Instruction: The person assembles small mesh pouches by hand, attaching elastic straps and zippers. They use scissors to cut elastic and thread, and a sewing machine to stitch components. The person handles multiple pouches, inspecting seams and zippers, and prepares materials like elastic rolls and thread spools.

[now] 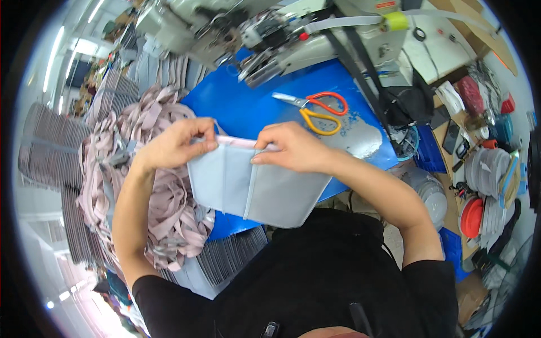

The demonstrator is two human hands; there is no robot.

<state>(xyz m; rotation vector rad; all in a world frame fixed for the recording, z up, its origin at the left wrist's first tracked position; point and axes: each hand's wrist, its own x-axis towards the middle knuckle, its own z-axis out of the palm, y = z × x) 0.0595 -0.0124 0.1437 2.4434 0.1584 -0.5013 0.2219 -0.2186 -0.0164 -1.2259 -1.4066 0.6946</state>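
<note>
Fingers [202, 149] of the left hand [177, 144] and right hand [296, 147] are pinched on grey cloth [284, 194], frame centre; scissors [302, 103] are seen above.

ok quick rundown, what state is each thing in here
left hand: pinching the panel's upper edge
right hand: pinching the same edge, further right
grey panel: held up between both hands, seam lines showing
scissors: lying on the blue tabletop, not held
pink strips: heaped in a loose tangle
grey stack: piled in layers
sewing machine: running or not, can't tell
</note>
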